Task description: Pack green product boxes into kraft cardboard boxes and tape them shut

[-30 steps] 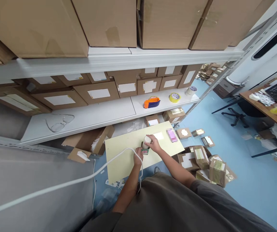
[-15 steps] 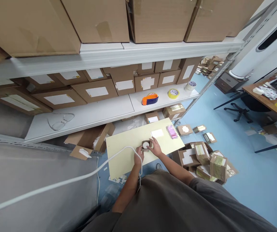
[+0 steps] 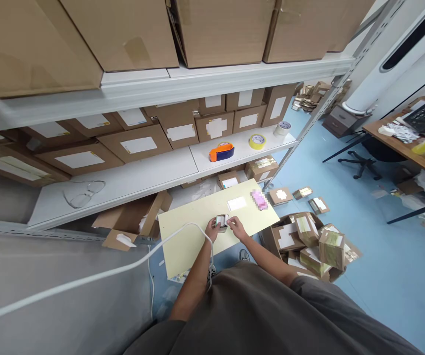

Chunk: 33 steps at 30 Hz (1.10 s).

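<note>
A small open cardboard box [image 3: 223, 229] sits over the pale yellow board [image 3: 182, 224] in front of me. My left hand [image 3: 212, 230] grips the box at its left side, fingers closed round it. Something white and pale green shows inside the box, too small to name. My right hand [image 3: 237, 228] is at the box's right edge, its fingertips pinched together by a small white piece [image 3: 227, 218]; its kind is unclear. Just beyond the hands lies a white sheet [image 3: 236, 203], with a pink item [image 3: 259, 199], blurred out, to its right.
A white cable [image 3: 123, 270] arcs across the board near my left wrist. On the shelf [image 3: 153, 170] stand an orange tape dispenser [image 3: 221, 152], yellow tape [image 3: 257, 142] and glasses [image 3: 84, 195]. Taped boxes [image 3: 333, 254] are heaped on the right; an open carton [image 3: 134, 217] lies left.
The round white thing seen in the box before no longer shows; white and pale green shows there now. My right fingers moved from over the box to its right edge. The view has shifted slightly.
</note>
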{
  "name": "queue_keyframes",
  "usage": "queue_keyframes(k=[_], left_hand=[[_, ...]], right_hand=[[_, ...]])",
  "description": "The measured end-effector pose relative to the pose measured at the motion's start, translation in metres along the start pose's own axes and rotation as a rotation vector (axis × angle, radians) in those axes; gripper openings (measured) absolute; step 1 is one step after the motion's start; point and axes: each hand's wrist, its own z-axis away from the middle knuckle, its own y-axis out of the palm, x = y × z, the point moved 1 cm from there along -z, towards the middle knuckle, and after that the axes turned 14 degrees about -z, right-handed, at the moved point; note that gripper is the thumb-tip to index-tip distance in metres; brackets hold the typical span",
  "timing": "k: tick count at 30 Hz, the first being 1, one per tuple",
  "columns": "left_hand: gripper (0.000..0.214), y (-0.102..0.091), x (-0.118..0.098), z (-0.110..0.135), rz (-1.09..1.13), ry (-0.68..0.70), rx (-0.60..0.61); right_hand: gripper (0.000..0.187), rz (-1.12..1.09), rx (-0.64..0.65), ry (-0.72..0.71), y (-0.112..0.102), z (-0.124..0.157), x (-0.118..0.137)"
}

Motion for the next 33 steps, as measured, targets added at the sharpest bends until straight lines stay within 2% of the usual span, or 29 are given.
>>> queue_keyframes(k=[2, 4, 6, 8, 10, 12, 17, 19, 21, 24, 29, 33], left_hand=[[0.06, 0.003, 0.003, 0.003, -0.033, -0.009, 0.019], [0.063, 0.002, 0.008, 0.007, -0.056, -0.012, 0.024], [0.065, -0.005, 0.012, 0.012, -0.081, -0.003, 0.007], [0.065, -0.021, 0.016, 0.013, -0.115, 0.005, -0.026], [0.064, -0.048, 0.019, 0.011, -0.15, 0.007, -0.073], [0.063, -0.082, 0.024, 0.004, -0.166, -0.007, -0.132], [0.057, -0.18, 0.046, -0.023, -0.15, -0.112, -0.33], [0.056, -0.208, 0.056, -0.033, -0.139, -0.121, -0.388], [0.056, -0.227, 0.064, -0.041, -0.128, -0.102, -0.404], [0.056, -0.236, 0.068, -0.044, -0.114, -0.106, -0.394], [0.046, -0.242, 0.059, -0.03, -0.113, -0.037, -0.504], [0.032, -0.257, 0.052, -0.011, -0.367, -0.015, -0.534]], right_hand=[[0.052, -0.025, -0.062, 0.099, 0.002, -0.003, -0.002], [0.054, -0.044, -0.065, 0.192, 0.009, -0.006, -0.005], [0.055, -0.046, -0.032, 0.23, 0.023, -0.009, -0.006], [0.056, -0.02, 0.02, 0.229, 0.043, -0.014, -0.007], [0.055, 0.016, 0.097, 0.233, 0.072, -0.022, -0.006], [0.052, 0.036, 0.177, 0.252, 0.111, -0.032, -0.006], [0.05, 0.083, 0.331, 0.299, 0.226, -0.06, -0.019], [0.054, 0.114, 0.365, 0.302, 0.264, -0.069, -0.028], [0.058, 0.147, 0.35, 0.293, 0.288, -0.075, -0.037], [0.06, 0.256, 0.303, 0.246, 0.301, -0.079, -0.042], [0.052, 0.509, 0.241, 0.143, 0.294, -0.078, -0.028], [0.046, 0.55, 0.226, 0.114, 0.294, -0.075, -0.017]])
